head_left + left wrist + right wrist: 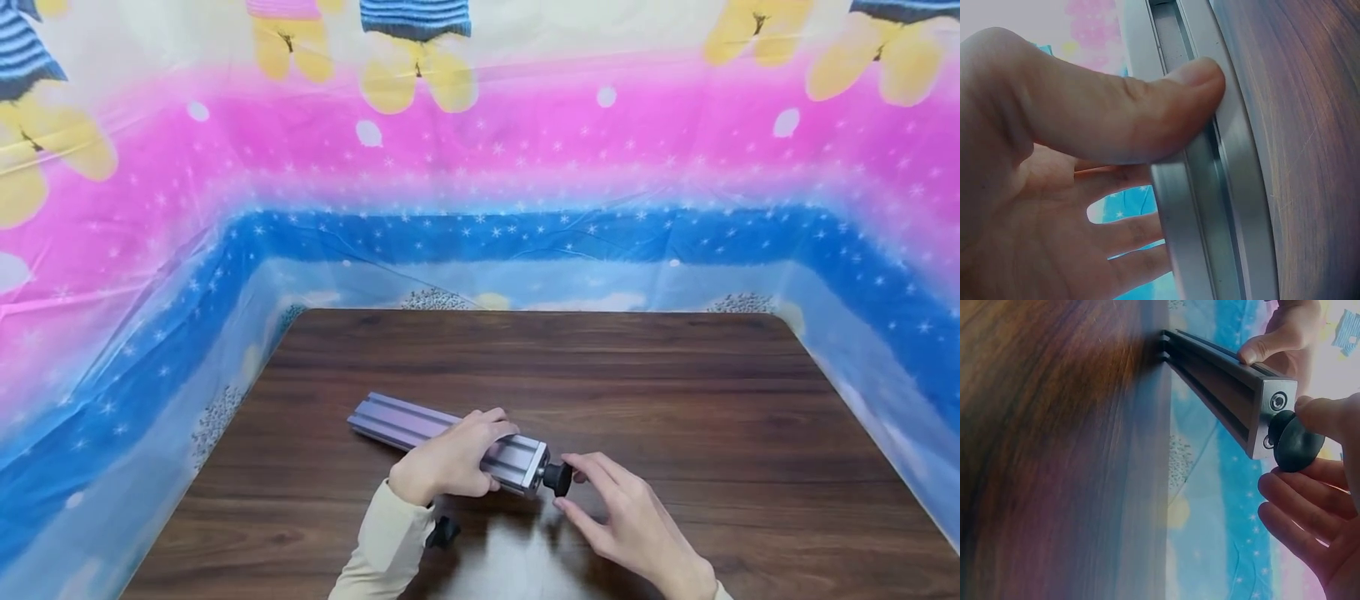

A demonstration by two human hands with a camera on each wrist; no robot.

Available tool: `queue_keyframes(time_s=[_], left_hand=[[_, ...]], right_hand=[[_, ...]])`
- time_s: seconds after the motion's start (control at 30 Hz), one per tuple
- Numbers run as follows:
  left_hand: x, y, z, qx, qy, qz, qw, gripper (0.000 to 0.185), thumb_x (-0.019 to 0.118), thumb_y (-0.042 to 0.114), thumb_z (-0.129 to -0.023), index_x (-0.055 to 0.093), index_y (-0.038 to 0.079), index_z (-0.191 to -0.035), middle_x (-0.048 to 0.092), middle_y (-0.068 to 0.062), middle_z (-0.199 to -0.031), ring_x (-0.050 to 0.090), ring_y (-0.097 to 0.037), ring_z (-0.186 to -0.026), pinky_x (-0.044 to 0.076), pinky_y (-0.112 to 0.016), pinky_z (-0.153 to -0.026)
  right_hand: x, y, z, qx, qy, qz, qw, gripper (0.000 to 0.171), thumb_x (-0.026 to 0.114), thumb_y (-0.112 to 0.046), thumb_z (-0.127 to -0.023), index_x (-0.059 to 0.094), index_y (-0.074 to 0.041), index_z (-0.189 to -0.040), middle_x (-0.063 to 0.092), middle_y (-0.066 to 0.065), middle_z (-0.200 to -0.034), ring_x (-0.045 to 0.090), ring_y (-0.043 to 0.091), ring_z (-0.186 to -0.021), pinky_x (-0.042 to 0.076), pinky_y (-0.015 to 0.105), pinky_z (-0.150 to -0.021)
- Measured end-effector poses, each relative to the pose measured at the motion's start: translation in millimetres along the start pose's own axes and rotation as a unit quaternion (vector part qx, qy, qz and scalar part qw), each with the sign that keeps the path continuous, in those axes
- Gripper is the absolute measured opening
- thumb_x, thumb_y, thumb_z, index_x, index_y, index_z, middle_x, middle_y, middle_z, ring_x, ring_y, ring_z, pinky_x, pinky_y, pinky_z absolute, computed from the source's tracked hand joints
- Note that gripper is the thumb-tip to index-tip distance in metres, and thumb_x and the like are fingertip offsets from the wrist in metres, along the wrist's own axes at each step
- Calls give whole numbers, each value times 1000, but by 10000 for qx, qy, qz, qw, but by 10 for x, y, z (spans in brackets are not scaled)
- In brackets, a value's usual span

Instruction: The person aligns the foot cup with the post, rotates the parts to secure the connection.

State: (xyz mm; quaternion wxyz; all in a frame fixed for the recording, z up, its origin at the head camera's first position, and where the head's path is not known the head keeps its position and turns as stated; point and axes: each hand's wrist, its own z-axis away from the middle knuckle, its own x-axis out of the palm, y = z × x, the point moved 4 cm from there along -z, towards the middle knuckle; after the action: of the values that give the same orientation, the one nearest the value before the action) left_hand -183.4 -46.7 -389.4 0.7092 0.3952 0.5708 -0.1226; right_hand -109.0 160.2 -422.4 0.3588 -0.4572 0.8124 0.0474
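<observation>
An aluminium extrusion profile (405, 417) with long slots lies slantwise over the table. My left hand (457, 458) grips it near its right end; in the left wrist view the thumb (1191, 94) presses along a slot. A black round levelling foot (557, 479) sticks out from the profile's end plate (1272, 406) on a short stem. Around the foot's rim, my right hand (630, 517) holds it between thumb and fingers. In the right wrist view the foot's wide disc (1299, 447) faces that palm, with screw heads in the plate beside it.
A second black part (442, 532), perhaps another foot, lies on the dark wooden table (637, 375) beside my left sleeve (390, 533). A printed pink and blue cloth (525, 233) hangs around the table's back and sides.
</observation>
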Motion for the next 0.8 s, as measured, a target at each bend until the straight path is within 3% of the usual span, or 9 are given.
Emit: queue_keyframes(time_s=[0.17,0.33,0.5,0.8], left_hand=[[-9,0,0,15,78,50,10000,63,83,6,-71,63,6,-131,57,-2,-123,53,-21,-108,49,-35,-92],[2,2,44,-30,8,92,10000,64,82,7,-72,62,5,-133,57,-3,-126,53,-22,-109,49,-36,-93],[22,-4,78,-99,-17,127,9999,63,83,7,-72,63,5,-132,58,-3,-125,53,-21,-107,49,-36,-91],[21,6,16,64,104,177,9998,64,82,4,-70,62,3,-131,58,-3,-121,54,-23,-108,49,-39,-92]], right_hand=[[-5,5,-6,92,-36,65,9999,42,67,-37,-97,66,-5,-124,67,-6,-106,66,8,-87,53,22,-77],[5,-27,13,173,-172,-34,9997,50,69,-38,-95,61,-8,-134,64,0,-122,65,11,-99,51,20,-86],[20,-53,4,-73,-148,-46,9999,42,64,-33,-97,63,-6,-130,62,2,-126,64,14,-108,48,20,-95],[-11,-10,-2,-43,51,126,9999,39,68,-35,-95,67,-7,-123,67,-2,-113,67,10,-93,53,24,-81]])
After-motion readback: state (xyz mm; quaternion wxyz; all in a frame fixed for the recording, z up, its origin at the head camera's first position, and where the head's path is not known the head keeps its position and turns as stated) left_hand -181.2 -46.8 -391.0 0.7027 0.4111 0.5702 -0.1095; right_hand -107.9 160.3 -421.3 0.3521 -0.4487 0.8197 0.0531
